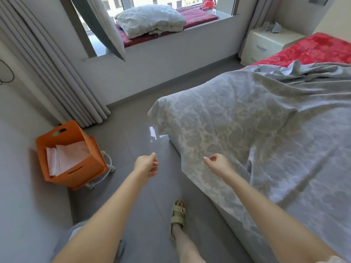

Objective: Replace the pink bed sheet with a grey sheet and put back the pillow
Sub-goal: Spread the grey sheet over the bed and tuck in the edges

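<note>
While both hands hang free of the cloth, the spreading step stands unfinished. Noted: the left hand [147, 165] hovers over the floor [131, 114], fingers loosely curled, holding nothing; the right hand [216, 164] is likewise loosely curled and empty, just in front of the hanging edge of the sheet [247, 120]. That grey sheet covers the near corner and foot of the bed [307, 50] and drapes toward the floor, but it lies bunched farther up, leaving the head end bare and red. Noted also: the pillow [150, 19] sits on the window seat [201, 17], well apart from the bed. A pale pink cloth [68, 154], judged to be the old sheet, lies in the basket [83, 173] by the wall.

Recommendation: take the bunched far edge with both hands set wide and draw it toward the head until the red is covered, minding that the near corner does not slide off. Smooth from the middle outward, check that the overhang is even on both sides, then tuck. Fetch the pillow only once the sheet lies flat.
</note>
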Motion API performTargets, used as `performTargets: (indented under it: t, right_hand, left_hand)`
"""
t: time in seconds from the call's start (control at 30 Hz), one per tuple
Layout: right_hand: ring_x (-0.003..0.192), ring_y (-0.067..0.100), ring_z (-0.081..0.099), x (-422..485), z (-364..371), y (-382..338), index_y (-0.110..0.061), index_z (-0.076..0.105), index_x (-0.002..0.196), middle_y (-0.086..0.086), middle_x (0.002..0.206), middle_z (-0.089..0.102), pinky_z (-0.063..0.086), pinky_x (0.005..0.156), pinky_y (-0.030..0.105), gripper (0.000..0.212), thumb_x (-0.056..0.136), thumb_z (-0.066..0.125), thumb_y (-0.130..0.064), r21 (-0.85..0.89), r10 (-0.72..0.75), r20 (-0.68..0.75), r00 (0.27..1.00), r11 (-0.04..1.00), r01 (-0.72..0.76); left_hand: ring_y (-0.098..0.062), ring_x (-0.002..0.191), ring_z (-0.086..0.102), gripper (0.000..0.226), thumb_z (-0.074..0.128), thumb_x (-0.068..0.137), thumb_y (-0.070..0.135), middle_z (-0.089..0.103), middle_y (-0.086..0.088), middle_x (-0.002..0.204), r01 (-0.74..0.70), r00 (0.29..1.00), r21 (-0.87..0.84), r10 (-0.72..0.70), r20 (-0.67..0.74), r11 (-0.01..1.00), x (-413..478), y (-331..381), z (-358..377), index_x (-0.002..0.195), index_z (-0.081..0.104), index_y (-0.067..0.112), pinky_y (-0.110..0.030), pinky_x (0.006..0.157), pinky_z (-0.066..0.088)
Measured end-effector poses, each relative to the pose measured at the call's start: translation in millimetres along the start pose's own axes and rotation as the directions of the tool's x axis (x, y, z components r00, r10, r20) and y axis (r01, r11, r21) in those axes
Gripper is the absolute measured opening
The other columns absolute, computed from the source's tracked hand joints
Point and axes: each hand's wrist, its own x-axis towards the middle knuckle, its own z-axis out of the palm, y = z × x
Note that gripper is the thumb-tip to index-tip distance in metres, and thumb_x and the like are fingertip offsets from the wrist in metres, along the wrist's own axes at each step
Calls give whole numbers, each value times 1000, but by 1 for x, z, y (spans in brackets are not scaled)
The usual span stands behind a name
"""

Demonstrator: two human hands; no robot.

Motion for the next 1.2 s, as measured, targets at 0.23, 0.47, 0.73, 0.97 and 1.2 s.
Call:
performTargets:
  t: [0.23,0.47,0.73,0.97,1.2]
  right_hand:
    - [128,31,44,185,-3,-100,-13,41,140,13,138,48,35,103,38,63,90,52,-51,-295,-81,-139,987,955,37]
    - [144,36,8,322,-13,-141,-28,6,152,12,159,6,18,113,53,91,82,50,-67,-687,-6,-113,994,723,-74]
    - [145,34,-10,370,7,-127,-33,-9,150,10,158,-13,9,113,59,94,84,50,-65,-737,186,13,982,665,-116]
    - [145,30,-14,376,9,-133,-37,-11,149,7,158,-15,3,116,56,95,83,53,-64,-729,287,-15,958,653,-207]
    - [146,31,-2,366,19,-178,-28,-6,151,12,159,-10,10,117,52,89,90,56,-45,-701,467,-114,877,588,-404]
  left_hand:
    - [-23,72,55,33,52,96,32,57,-12,82,173,985,-136,-174,3,976,161,90,3,79,56,4,-35,70,50]
    - [-24,75,57,44,53,93,43,58,-13,86,297,955,-160,-292,55,942,305,174,36,87,58,0,-40,80,50]
    - [-31,111,55,64,55,92,44,53,-17,123,391,918,-90,-381,107,916,439,235,90,131,43,-5,-36,89,46]
    - [-25,65,60,32,55,88,5,65,-14,91,394,912,139,-405,66,909,511,254,107,119,57,-2,-30,44,55]
    - [-21,49,30,49,44,92,20,33,-4,48,-324,945,769,217,243,551,509,282,67,46,32,11,-27,47,19]
